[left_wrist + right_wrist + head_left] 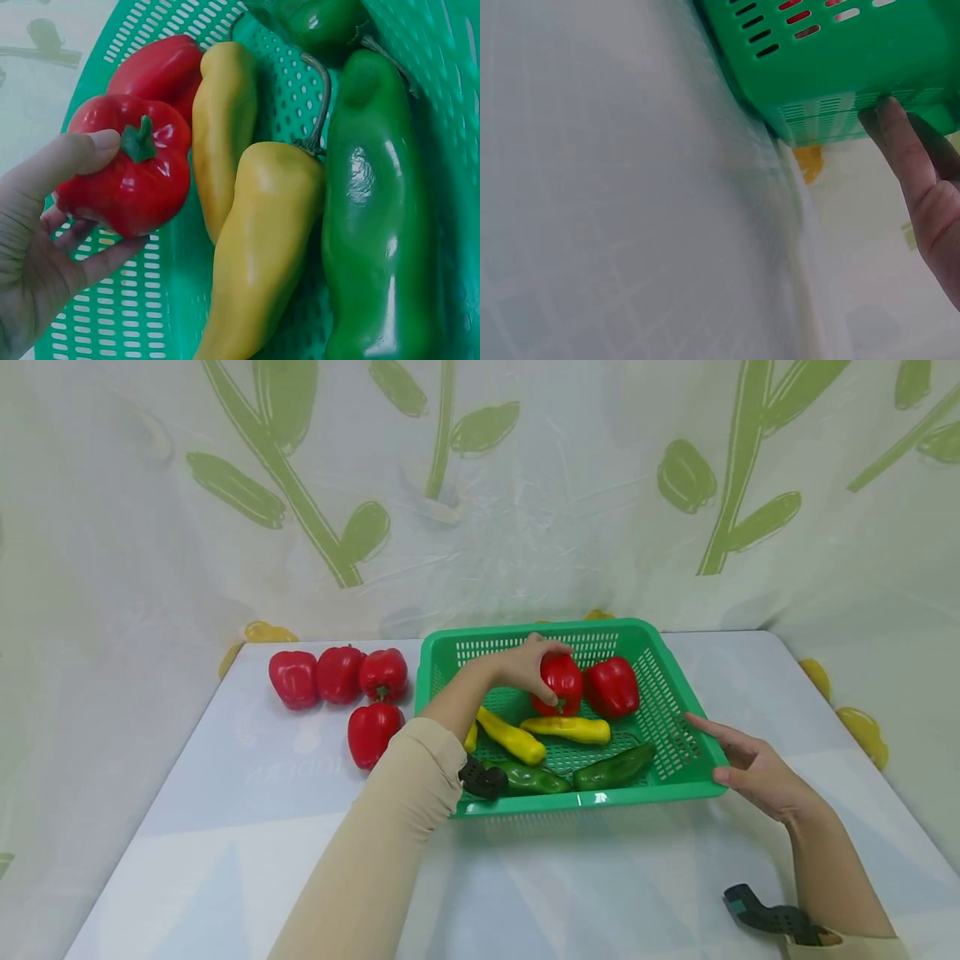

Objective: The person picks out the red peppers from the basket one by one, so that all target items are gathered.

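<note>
- I have the left hand (525, 667) clamped on a glossy, blocky red bell pepper with a green stem (564, 681); in the left wrist view, the thumb presses beside the stem and the fingers curl round the lower side.
- That pepper sits inside the rim line of a shallow, slotted green plastic basket (540, 631); I cannot tell whether it touches the floor under the grip.
- Just right of the grip lies a second red bell pepper, tipped on its side (611, 687).
- On the near side of the grip I see two long, tapering yellow peppers, one (576, 730) directly in front and one (513, 739) slanting off leftward; another bit of yellow (471, 739) is mostly hidden behind the left wrist.
- Nearer me still, past the yellow ones, are two long, shiny dark-green peppers (617, 767) (528, 778).
- Left of the grip, outside the basket on the pale table (225, 793), four red bell peppers stand clustered: three in a row (341, 675), one nearer (372, 735) beside the beige sleeve (397, 827).
- Well to the right of the grip, my right hand (761, 772) touches the basket's right side near the corner, fingers nearly straight, thumb and index apart.
</note>
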Action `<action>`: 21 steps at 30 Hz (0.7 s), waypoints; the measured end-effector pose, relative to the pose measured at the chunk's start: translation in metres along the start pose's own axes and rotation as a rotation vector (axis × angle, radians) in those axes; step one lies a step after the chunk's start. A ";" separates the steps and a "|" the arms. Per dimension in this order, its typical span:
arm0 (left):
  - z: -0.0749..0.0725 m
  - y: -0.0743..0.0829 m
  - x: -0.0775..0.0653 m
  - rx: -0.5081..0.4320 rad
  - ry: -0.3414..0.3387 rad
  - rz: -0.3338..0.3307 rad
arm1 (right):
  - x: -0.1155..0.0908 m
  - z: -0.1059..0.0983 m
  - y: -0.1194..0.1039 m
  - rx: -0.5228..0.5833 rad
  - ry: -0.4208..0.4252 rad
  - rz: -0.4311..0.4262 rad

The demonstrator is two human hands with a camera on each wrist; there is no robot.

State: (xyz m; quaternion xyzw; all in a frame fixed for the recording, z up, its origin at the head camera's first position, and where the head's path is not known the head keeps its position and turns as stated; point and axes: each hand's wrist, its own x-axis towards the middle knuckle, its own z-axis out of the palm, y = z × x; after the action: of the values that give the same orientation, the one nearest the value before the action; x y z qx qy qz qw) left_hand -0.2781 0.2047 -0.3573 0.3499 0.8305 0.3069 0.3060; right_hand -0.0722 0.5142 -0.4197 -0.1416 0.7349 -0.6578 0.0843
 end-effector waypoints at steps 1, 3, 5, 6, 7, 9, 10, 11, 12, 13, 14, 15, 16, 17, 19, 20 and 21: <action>-0.001 0.000 -0.001 -0.012 0.002 0.000 | 0.000 0.000 0.000 0.001 0.001 0.003; -0.002 0.000 -0.002 -0.044 0.003 -0.004 | 0.000 0.000 -0.001 -0.001 0.003 0.008; -0.003 0.000 -0.003 -0.063 -0.005 -0.012 | 0.000 0.000 -0.001 -0.004 0.000 0.006; -0.004 0.000 -0.003 -0.065 -0.007 -0.012 | -0.001 0.000 -0.002 -0.003 -0.002 0.002; -0.004 -0.001 -0.004 -0.065 -0.009 -0.012 | 0.000 0.000 -0.002 -0.001 -0.005 -0.002; -0.006 -0.002 -0.005 -0.066 -0.011 -0.013 | 0.000 0.000 -0.002 0.004 -0.011 -0.009; -0.007 -0.003 -0.005 -0.063 -0.010 -0.014 | 0.000 0.000 -0.002 0.006 -0.012 -0.012; -0.007 -0.003 -0.006 -0.063 -0.007 -0.013 | 0.000 0.001 -0.001 0.008 -0.013 -0.014; -0.008 -0.003 -0.007 -0.060 -0.003 -0.013 | 0.000 0.001 -0.001 0.015 -0.015 -0.015; -0.009 -0.004 -0.009 -0.060 0.000 -0.014 | 0.001 0.001 -0.001 0.016 -0.017 -0.015; -0.010 -0.004 -0.010 -0.066 0.001 -0.015 | 0.001 0.000 -0.001 0.021 -0.021 -0.017; -0.011 -0.004 -0.012 -0.074 0.002 -0.014 | 0.001 0.000 -0.001 0.026 -0.026 -0.019; -0.012 -0.003 -0.014 -0.083 0.003 -0.008 | 0.001 0.000 -0.001 0.029 -0.029 -0.020; -0.013 -0.003 -0.015 -0.094 0.005 0.002 | 0.001 0.000 0.000 0.034 -0.032 -0.022; -0.016 -0.003 -0.019 -0.122 0.007 0.026 | 0.001 0.000 0.000 0.031 -0.035 -0.027; -0.017 -0.003 -0.020 -0.138 0.006 0.038 | 0.001 0.000 0.000 0.032 -0.035 -0.028; -0.018 -0.003 -0.022 -0.150 0.006 0.052 | 0.001 0.000 -0.001 0.030 -0.034 -0.028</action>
State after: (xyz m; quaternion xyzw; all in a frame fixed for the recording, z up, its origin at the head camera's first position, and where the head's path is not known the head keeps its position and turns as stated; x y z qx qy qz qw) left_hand -0.2800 0.1807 -0.3414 0.3462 0.7967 0.3773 0.3209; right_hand -0.0728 0.5137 -0.4191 -0.1618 0.7212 -0.6676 0.0896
